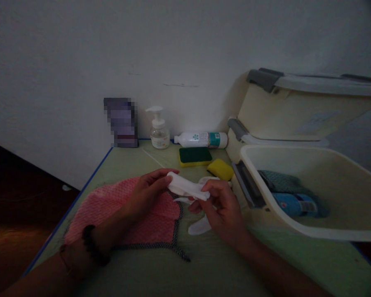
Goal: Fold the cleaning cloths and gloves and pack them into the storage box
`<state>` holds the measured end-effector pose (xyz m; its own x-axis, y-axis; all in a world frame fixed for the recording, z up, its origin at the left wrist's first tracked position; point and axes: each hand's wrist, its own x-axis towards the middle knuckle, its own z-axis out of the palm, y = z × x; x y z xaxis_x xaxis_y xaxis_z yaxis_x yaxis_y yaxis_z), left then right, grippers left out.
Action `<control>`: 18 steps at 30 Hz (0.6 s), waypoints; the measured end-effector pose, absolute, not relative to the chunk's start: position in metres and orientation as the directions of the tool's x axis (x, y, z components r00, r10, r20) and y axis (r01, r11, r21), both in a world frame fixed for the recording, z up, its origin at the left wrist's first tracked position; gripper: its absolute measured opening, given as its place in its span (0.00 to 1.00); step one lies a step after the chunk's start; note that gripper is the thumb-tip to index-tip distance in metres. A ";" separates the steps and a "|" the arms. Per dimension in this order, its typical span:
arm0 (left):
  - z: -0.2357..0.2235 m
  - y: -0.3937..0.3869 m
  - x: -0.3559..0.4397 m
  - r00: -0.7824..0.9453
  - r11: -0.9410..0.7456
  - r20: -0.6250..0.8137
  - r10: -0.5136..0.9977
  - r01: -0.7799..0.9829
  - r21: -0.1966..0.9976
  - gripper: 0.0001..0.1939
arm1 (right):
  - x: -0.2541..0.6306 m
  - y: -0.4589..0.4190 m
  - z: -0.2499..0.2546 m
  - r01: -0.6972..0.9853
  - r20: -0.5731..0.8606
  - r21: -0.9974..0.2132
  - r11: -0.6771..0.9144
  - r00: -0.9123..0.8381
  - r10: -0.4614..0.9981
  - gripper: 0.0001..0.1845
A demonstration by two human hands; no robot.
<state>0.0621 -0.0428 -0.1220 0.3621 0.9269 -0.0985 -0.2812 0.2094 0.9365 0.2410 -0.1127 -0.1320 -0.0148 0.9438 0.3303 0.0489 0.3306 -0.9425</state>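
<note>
Between my two hands, above the table, is a soft white glove (185, 186), folded into a band on top. Pale finger-like ends of it, or of a second one, hang below and behind my right hand. My left hand (153, 185) pinches the band's left end between thumb and fingers. At the other end, the thumb and curled fingers of my right hand (224, 206) grip it. Beneath my left forearm a pink cloth (111, 202) with a dark checked edge lies spread on the table.
Behind my hands are a green-and-yellow sponge (195, 156), a yellow sponge (221, 170), a pump bottle (159, 134) and a white bottle (200, 140) on its side. A lidded bin (250, 154) stands raised open at right, holding a blue packet (295, 205). A blurred-out upright panel (123, 123) leans at the wall.
</note>
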 end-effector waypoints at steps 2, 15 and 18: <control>-0.122 -0.042 0.062 0.359 0.233 -0.115 0.926 -0.305 0.924 0.13 | 0.241 -0.112 -0.132 0.075 0.340 -0.937 0.341 -0.016 0.940 0.13; -0.115 -0.041 0.065 0.284 0.228 -0.131 0.950 -0.344 0.911 0.10 | 0.243 -0.109 -0.131 0.345 0.523 -0.773 0.532 -0.127 0.843 0.17; -0.115 -0.042 0.065 0.302 0.231 -0.130 0.944 -0.326 0.917 0.09 | 0.244 -0.108 -0.125 0.383 0.575 -0.724 0.574 -0.125 0.809 0.14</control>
<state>0.0649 -0.0424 -0.1147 0.3019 0.9444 -0.1303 -0.3255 0.2306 0.9170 0.2444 -0.1084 -0.1254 -0.1246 0.8087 0.5748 0.3831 0.5736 -0.7240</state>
